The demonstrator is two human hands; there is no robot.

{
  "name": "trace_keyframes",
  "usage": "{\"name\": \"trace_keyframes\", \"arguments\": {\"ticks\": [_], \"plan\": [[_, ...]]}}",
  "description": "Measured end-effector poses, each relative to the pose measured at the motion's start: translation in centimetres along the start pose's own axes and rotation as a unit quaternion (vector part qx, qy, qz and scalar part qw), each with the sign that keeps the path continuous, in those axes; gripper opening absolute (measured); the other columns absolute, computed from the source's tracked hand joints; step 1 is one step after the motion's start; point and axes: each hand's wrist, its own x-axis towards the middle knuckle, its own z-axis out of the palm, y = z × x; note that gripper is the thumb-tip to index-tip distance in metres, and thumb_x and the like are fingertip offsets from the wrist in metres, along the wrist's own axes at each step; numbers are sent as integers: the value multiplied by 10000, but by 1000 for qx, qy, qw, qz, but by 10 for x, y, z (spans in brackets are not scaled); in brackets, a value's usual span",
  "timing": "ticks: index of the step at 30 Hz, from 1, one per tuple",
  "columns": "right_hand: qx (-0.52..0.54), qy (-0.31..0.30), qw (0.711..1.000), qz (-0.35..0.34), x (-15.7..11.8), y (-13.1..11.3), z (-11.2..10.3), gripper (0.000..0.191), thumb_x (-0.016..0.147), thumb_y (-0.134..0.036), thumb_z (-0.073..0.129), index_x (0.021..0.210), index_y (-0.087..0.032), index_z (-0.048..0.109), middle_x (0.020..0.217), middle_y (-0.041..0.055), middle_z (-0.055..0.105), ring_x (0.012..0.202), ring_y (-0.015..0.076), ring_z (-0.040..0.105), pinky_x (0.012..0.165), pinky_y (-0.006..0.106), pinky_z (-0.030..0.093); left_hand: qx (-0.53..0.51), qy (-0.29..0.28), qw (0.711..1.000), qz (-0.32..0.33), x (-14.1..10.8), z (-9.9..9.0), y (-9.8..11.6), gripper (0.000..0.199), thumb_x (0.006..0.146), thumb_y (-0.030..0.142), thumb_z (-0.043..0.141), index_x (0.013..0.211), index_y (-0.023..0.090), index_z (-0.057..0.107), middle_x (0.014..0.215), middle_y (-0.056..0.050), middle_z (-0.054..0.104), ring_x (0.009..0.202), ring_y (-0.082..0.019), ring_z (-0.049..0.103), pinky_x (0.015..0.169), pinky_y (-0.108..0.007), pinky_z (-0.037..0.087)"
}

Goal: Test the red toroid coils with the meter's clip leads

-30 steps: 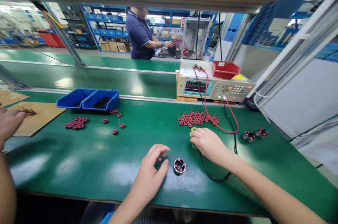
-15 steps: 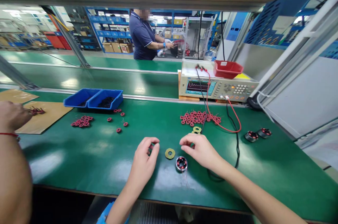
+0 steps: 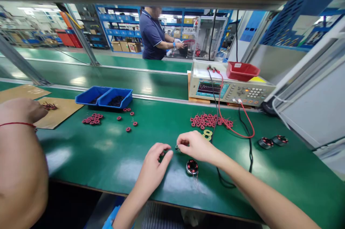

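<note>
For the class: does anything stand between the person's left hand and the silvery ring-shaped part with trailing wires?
Nothing visible does: only green bench surface shows between the left hand and the ring-shaped part. The right hand, pinching a small piece, is just beyond that gap.

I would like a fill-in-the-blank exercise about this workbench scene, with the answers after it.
The small red plastic tray sits on ____ of the white boxy instrument.
The open blue plastic bins, standing side by side, number ____.
The person's bare right hand, not the ____ one, holds a small dark part.
The round silver-rimmed ring lying on the green tabletop contains coils coloured ____.

Missing words: top; two; left; red.
</note>
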Motion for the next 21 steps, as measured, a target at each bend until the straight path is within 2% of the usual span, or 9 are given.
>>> {"name": "trace_keyframes", "arguments": {"ticks": [3,6,8,10,13,15,17,19,21], "plan": [[120,-24,992,-18,-6,10,-5,153,830,-183,501,824,-151,650,671,-19,653,586,94,600,550,177,464,-28,-54,998,25,7,7,10,272,881,317,450,707,179,608,704,-9,560,696,-149,521,637,-245,392],[235,34,971,-11,-20,12,-6,203,858,-247,494,853,-141,667,730,12,659,638,114,612,562,200,497,-83,-55,995,10,12,14,17,359,878,315,449,557,165,511,588,26,438,595,-117,440,569,-223,333],[233,87,968,-21,-32,10,-3,192,826,-285,568,925,-160,674,868,38,661,736,134,617,609,217,511,-121,-53,991,-7,13,18,20,363,866,314,463,537,162,482,573,35,401,572,-107,400,549,-219,308],[197,114,973,-31,-45,7,-1,263,769,-290,651,1008,-179,658,969,54,640,773,143,610,635,231,519,-151,-60,986,-19,14,24,23,358,858,311,474,533,160,477,562,40,389,560,-102,384,538,-219,296],[121,133,983,-26,-60,5,2,285,768,-278,652,1038,-188,642,986,65,629,787,162,607,669,272,530,-171,-75,982,-31,11,30,28,368,870,312,455,536,160,484,555,40,400,546,-101,393,528,-221,303],[56,163,985,-23,-68,10,3,272,792,-280,612,1045,-181,636,1002,79,630,851,194,604,725,316,532,-136,-71,988,-16,7,32,32,340,876,315,459,581,161,529,596,25,460,597,-118,448,575,-231,346],[26,194,981,-7,-75,18,3,277,800,-293,587,1044,-170,634,1017,92,627,860,204,606,722,326,540,-44,-54,998,12,2,33,34,236,809,379,579,712,164,601,719,-5,539,734,-165,499,675,-272,388],[55,208,976,22,-81,28,4,271,791,-304,587,1023,-172,639,1008,91,624,806,185,612,647,285,557,60,-51,996,35,-3,34,33,351,659,450,726,847,170,632,845,-39,560,849,-222,489,744,-331,398],[121,189,973,49,-84,36,6,252,781,-299,591,996,-180,644,969,76,623,760,161,609,564,235,558,121,-76,989,44,-7,37,30,463,573,473,779,893,170,639,883,-53,548,866,-243,474,742,-358,406]]}}
